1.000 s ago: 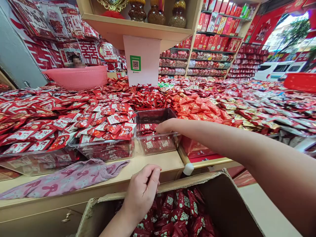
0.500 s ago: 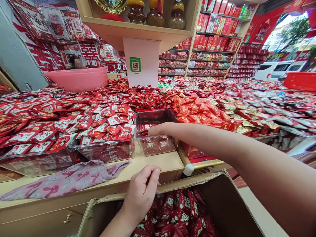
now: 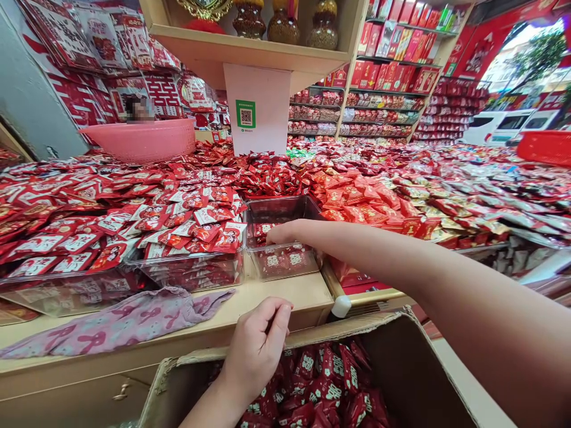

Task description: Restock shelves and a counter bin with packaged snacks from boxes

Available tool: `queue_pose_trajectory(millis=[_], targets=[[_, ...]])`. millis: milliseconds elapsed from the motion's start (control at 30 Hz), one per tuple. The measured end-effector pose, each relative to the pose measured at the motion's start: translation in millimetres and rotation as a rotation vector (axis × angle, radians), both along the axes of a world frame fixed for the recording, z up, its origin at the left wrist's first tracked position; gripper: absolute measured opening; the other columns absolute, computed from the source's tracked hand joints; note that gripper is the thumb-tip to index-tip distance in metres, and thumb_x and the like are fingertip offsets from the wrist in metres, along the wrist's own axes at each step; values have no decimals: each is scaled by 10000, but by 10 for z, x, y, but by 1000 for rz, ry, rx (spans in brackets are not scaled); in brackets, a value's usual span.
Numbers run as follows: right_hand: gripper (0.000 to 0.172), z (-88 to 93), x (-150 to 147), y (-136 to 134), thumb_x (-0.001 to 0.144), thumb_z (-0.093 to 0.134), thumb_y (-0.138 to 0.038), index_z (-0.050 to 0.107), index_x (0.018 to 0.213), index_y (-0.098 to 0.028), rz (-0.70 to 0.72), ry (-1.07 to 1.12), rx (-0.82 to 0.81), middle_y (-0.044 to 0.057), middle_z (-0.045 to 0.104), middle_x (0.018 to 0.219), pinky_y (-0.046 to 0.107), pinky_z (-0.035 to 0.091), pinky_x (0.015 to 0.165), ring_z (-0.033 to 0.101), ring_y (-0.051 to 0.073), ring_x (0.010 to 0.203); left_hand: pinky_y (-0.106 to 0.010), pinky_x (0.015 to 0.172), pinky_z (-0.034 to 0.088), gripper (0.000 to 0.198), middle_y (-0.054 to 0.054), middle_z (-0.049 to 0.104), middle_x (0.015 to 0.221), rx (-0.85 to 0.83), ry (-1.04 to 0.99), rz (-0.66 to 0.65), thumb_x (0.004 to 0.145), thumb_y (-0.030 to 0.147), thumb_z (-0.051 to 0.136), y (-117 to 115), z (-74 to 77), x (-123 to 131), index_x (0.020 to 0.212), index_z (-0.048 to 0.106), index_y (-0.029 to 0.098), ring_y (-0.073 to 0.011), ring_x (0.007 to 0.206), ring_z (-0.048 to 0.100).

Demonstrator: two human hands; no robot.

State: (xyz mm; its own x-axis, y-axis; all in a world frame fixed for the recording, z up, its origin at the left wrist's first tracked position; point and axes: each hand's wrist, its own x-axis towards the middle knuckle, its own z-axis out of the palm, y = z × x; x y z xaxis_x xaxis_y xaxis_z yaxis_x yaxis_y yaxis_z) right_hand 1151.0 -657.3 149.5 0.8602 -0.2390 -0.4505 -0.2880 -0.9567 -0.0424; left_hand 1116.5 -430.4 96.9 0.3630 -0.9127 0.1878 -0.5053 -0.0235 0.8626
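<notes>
My right hand (image 3: 291, 230) reaches down into a clear plastic bin (image 3: 285, 207) on the counter. Inside lie a few dark red candy packets (image 3: 264, 229) printed with white characters, close by its fingers. Most of those fingers are hidden, so their grip does not show. My left hand (image 3: 262, 333) is closed in a loose fist over the near rim of an open cardboard box (image 3: 397, 324). Whatever that fist may hold is out of sight. Below it, the box contains many wrapped dark red candies (image 3: 332, 392) with the same print.
Heaped bins of red and white packets (image 3: 191, 223) stand to the left, orange-red packets (image 3: 357, 199) to the right. A pink patterned cloth (image 3: 134, 324) lies along the counter edge. Behind are a pink basket (image 3: 147, 141), a QR-code sign (image 3: 259, 137) and an overhanging wooden shelf (image 3: 250, 50).
My right hand has shifted very slightly within the clear bin. The left fist stays almost where it was, and the camera view has moved a little.
</notes>
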Motion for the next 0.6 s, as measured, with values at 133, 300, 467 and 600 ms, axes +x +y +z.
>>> queue_pose_trajectory(millis=[133,300,467,600], targets=[[316,76,-43,76,775,427,-199,610,1019,-118,-11,-50,-78,97,612,1039,247,440,691,577,194,871,-217,538,440,235,26,530,595,11,13,4,847,382,368,-7,11,-8,795,529,219,-114,527,540],[358,193,-92,62,667,551,-116,607,1010,-28,10,-51,-215,200,583,1058,299,420,775,549,267,965,-214,503,440,228,19,524,564,-8,36,16,835,368,391,-15,45,-22,762,539,210,-121,502,530],[319,174,-176,-3,630,602,-135,641,928,-28,-6,-3,-240,189,630,953,275,434,732,585,239,881,-206,483,438,210,14,527,564,-15,75,9,823,344,418,-12,92,-13,747,555,204,-121,499,529],[301,362,-312,83,689,548,-143,623,957,-27,-21,-128,-265,195,619,969,265,423,701,581,230,874,-213,496,446,235,16,514,578,17,105,-6,827,372,410,9,94,-4,799,567,199,-118,507,535]])
